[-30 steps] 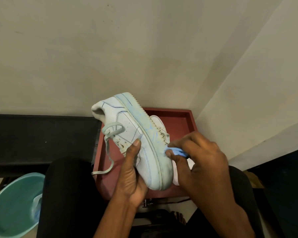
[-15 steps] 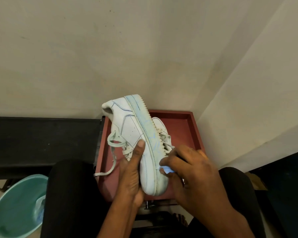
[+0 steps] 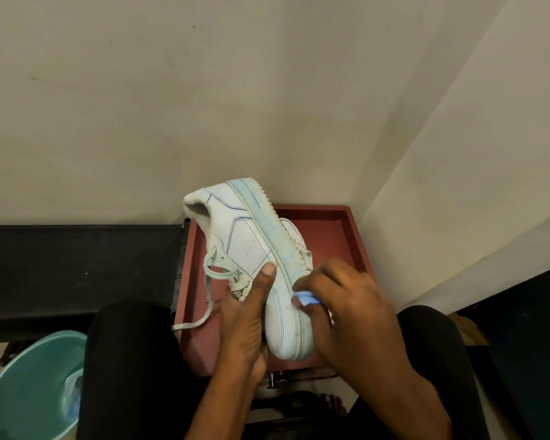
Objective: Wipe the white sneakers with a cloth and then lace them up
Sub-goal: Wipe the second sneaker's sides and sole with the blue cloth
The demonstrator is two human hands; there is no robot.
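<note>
A white sneaker (image 3: 242, 239) is tipped on its side above the red tray (image 3: 337, 236), sole edge up and toe toward me. My left hand (image 3: 248, 315) grips its toe end, thumb pressed on the upper near the eyelets. A loose lace (image 3: 208, 300) hangs from it over the tray. My right hand (image 3: 346, 312) pinches a small blue cloth (image 3: 305, 298) against the sole's side edge near the toe. A second white sneaker (image 3: 296, 239) lies in the tray, mostly hidden behind the first.
A teal basin (image 3: 23, 395) holding a bluish cloth stands at the lower left by my left knee. A black bench (image 3: 77, 268) runs along the wall on the left. Walls form a corner just behind the tray.
The sneaker has turned a little more upright and toward me. My right hand with the blue cloth has slid along the sole edge toward the toe.
</note>
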